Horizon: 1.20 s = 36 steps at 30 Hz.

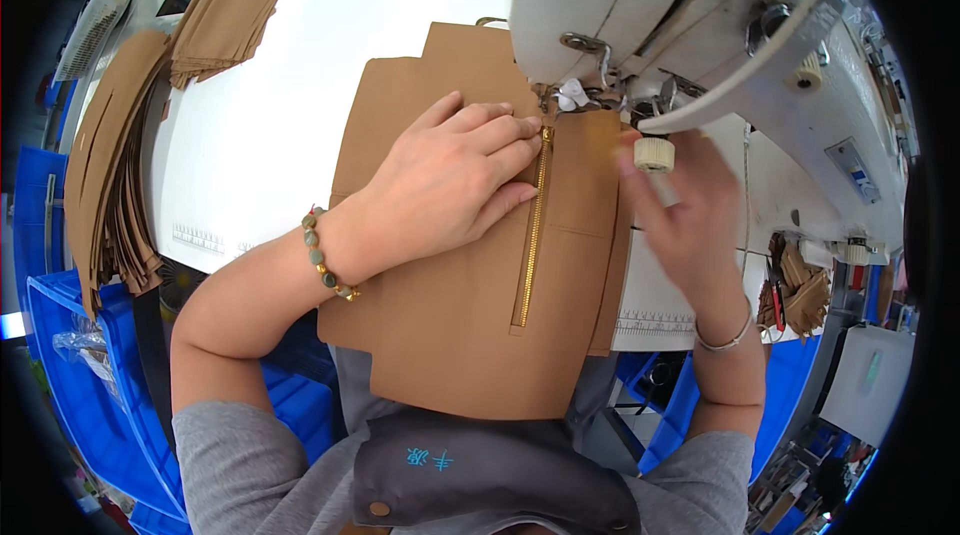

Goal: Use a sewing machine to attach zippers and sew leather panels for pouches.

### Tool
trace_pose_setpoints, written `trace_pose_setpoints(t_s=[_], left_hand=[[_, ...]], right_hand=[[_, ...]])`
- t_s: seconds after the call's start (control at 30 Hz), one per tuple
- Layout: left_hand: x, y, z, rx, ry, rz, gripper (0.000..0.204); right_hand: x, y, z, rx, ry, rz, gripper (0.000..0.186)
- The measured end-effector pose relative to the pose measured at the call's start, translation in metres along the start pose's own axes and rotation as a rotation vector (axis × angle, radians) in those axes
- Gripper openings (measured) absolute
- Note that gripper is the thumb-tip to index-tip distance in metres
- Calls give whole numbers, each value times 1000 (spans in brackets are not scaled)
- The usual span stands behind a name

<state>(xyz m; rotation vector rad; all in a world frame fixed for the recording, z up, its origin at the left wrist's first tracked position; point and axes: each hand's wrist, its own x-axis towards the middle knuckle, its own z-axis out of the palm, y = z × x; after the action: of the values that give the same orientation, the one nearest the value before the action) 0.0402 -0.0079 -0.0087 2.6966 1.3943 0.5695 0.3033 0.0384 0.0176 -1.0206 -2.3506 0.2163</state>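
A left hand (450,180) lies flat, fingers spread, on a tan leather panel (470,315) beside its gold zipper (533,225) — the panel sits under a white sewing machine (640,5) on the table (280,125). The right hand (680,210), blurred, rests open at the panel's right edge, gripping nothing.

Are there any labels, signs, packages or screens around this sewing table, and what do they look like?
Label plate: on the sewing machine's right side, small grey-blue rectangle.
Embroidered mark: on the dark apron at the bottom, small, turquoise.
Printed ruler strip: along the white table's near edge, dark ticks.
No screens or packages show.
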Motion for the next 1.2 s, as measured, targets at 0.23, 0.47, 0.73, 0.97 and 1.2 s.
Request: trace_pose_setpoints(t_s=[0.23,0.47,0.73,0.97,1.2], left_hand=[[-1,1,0,-21,22,-8,45],[-4,0,3,-136,69,-57,54],[0,1,4,-103,67,-36,57],[1,4,4,-65,73,-51,56],[1,5,4,-53,67,-63,56]], right_hand=[[-6,-3,37,17,-148,-213,59],[-4,-6,34,-48,-173,-263,55],[-6,-5,35,-120,-163,-261,54],[-7,-4,35,-115,-170,-250,52],[-8,-3,37,-126,-178,-256,51]])
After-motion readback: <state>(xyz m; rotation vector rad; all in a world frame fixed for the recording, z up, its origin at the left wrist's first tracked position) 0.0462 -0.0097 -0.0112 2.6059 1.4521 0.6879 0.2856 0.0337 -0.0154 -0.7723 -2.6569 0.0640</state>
